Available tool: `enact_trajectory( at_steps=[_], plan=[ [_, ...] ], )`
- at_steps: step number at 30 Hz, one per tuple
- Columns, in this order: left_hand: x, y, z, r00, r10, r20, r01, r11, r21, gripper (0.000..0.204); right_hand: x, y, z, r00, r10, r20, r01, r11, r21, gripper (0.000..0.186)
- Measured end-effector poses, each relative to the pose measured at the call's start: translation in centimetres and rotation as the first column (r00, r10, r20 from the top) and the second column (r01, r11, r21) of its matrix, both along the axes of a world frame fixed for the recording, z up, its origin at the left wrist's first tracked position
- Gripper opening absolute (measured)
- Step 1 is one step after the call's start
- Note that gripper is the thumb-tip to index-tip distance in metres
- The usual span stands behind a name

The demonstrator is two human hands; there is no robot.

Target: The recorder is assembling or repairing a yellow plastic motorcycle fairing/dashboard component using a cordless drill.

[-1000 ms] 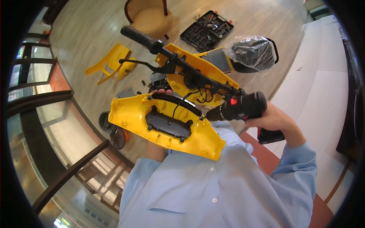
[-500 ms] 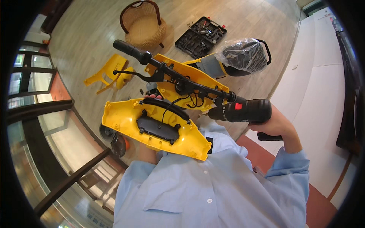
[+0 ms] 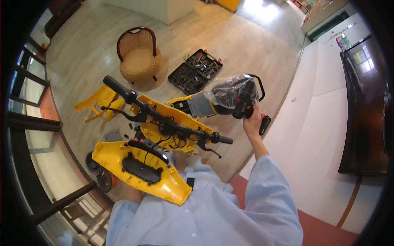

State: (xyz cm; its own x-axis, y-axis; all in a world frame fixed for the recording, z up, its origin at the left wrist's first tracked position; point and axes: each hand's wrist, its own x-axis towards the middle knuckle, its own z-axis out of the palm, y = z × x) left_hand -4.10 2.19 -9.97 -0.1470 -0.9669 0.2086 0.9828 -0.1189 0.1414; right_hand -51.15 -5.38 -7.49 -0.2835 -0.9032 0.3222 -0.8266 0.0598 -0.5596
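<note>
My left hand (image 3: 138,141) grips the upper edge of a yellow plastic cover (image 3: 172,186) from behind; only its fingertips show. The cover's inside faces me, with a black lamp-like unit (image 3: 141,170) set in it and a thin black cable running up toward the handlebar. My right hand (image 3: 253,121) is wrapped round the grip of a black cordless drill (image 3: 246,100), held out over the plastic-wrapped seat (image 3: 223,93). Between my hands and the seat stands a yellow electric scooter body (image 3: 180,143) with a black handlebar (image 3: 164,123), its grips and brake levers exposed.
A wicker chair (image 3: 140,61) and an opened black tool case (image 3: 195,71) are on the wooden floor ahead. Another yellow panel (image 3: 98,100) lies to the left. Glass doors (image 3: 35,82) line the left side; a white wall with a dark screen (image 3: 363,110) bounds the right.
My right hand has carried the drill away from the handlebar's right end, forward over the seat. The view has shifted, and my left hand still holds the cover.
</note>
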Motion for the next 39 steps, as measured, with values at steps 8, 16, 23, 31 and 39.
enact_trajectory(
  at_steps=[8, 16, 23, 31, 39],
  plan=[
    [-5.6, -10.8, -0.1, 0.998, 0.055, 0.028, -0.050, 0.988, -0.146, 0.053, -6.2, -11.2, -13.5, 0.971, -0.042, -0.237, 0.123, 0.932, 0.341, 0.092],
    [-8.9, -14.9, -3.4, 0.996, 0.018, 0.089, -0.013, 0.998, -0.056, 0.053, -8.2, -16.5, -16.8, 0.973, -0.012, -0.231, 0.063, 0.974, 0.215, 0.086],
    [-13.2, -14.8, -4.0, 1.000, 0.003, 0.022, -0.002, 1.000, -0.023, 0.052, -9.6, -13.4, -16.6, 0.979, 0.027, -0.203, 0.036, 0.953, 0.301, 0.092],
    [-8.0, -6.0, 0.2, 0.984, 0.133, 0.122, -0.141, 0.988, 0.060, 0.052, -4.1, -11.9, -6.2, 0.988, -0.038, -0.153, 0.043, 0.999, 0.028, 0.049],
    [-0.4, 2.2, 3.4, 0.973, 0.198, 0.119, -0.209, 0.974, 0.088, 0.052, 18.4, 2.1, 13.8, 0.498, 0.743, 0.448, -0.859, 0.494, 0.135, 0.010]
  ],
)
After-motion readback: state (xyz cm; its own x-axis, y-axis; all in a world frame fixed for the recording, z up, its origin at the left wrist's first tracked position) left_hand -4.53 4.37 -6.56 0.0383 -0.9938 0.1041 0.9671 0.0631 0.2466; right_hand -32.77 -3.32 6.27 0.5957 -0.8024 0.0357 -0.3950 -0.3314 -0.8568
